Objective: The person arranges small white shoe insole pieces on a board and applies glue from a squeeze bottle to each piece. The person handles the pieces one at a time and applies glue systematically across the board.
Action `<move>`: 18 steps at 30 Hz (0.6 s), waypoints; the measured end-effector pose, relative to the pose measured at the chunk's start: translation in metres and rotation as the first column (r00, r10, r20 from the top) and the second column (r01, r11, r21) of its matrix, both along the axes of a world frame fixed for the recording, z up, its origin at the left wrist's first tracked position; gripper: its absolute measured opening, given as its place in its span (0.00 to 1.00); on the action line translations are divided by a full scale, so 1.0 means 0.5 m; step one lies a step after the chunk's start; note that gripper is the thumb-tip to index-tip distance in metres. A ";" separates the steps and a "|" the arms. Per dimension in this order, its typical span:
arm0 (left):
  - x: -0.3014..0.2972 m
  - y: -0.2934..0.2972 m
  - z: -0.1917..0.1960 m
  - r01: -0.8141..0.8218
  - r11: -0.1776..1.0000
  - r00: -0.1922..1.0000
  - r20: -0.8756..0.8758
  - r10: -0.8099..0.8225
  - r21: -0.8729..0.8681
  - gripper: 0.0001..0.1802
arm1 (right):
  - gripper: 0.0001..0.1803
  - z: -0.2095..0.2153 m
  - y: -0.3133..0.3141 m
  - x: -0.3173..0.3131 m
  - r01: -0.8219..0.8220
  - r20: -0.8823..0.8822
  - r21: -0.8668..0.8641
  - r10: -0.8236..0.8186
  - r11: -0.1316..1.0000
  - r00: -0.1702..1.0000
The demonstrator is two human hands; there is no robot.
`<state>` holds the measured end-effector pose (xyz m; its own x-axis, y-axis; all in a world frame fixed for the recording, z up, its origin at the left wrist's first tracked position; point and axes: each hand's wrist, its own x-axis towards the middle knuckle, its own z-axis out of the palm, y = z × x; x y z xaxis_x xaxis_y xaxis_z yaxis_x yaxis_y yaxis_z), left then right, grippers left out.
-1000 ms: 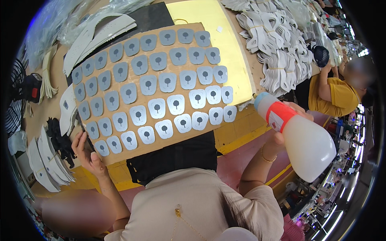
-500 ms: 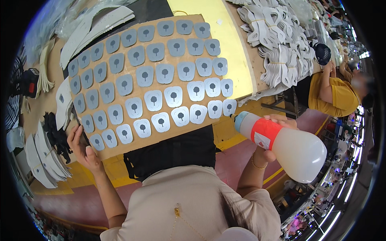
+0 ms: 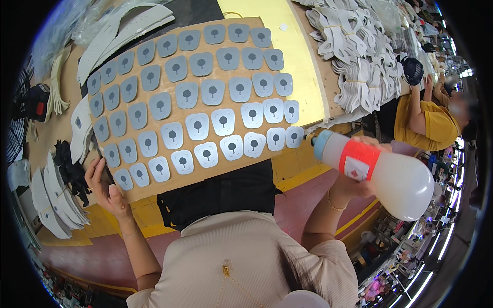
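A brown board (image 3: 215,167) carries rows of grey rounded patches (image 3: 223,122), each with a dark tree shape; the nearer rows look shinier. My right hand (image 3: 359,187) is wrapped round a large translucent plastic bottle (image 3: 403,187) with a red band, a blue collar and whitish contents. It lies tilted, its nozzle pointing left, close to the last patch (image 3: 295,137) of the nearest row. At the board's near left corner is my left hand (image 3: 109,192), fingers apart and slightly bent, thumb against or close to the edge. Whether any finger reaches under the board is hidden.
Bundled pale cut-out pieces (image 3: 354,79) lie at the far right, beyond a yellow sheet (image 3: 295,61). More white pieces (image 3: 54,197) and a black cloth strip (image 3: 72,172) are at left. A person in a yellow top (image 3: 436,123) sits on the right.
My right hand has moved the bottle right and slightly up, so its nozzle has left the last patch of the nearest row. The left hand stays at the board's corner.
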<state>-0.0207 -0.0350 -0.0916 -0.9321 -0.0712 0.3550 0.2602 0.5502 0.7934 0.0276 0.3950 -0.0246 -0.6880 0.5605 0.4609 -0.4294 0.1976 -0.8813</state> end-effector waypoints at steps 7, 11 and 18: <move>-0.001 -0.002 -0.002 0.002 1.000 1.000 0.005 -0.003 0.025 0.36 | 0.43 0.002 -0.008 -0.039 0.052 0.105 0.191 -0.073 0.980 0.992; -0.002 -0.001 -0.003 0.011 0.999 1.000 0.001 -0.011 0.039 0.36 | 0.43 -0.007 -0.012 -0.041 0.011 0.148 0.283 -0.055 0.959 0.988; 0.001 -0.005 -0.004 0.012 0.999 1.000 -0.005 -0.011 0.036 0.35 | 0.41 0.019 0.015 -0.044 -0.115 0.160 0.687 0.005 0.717 0.987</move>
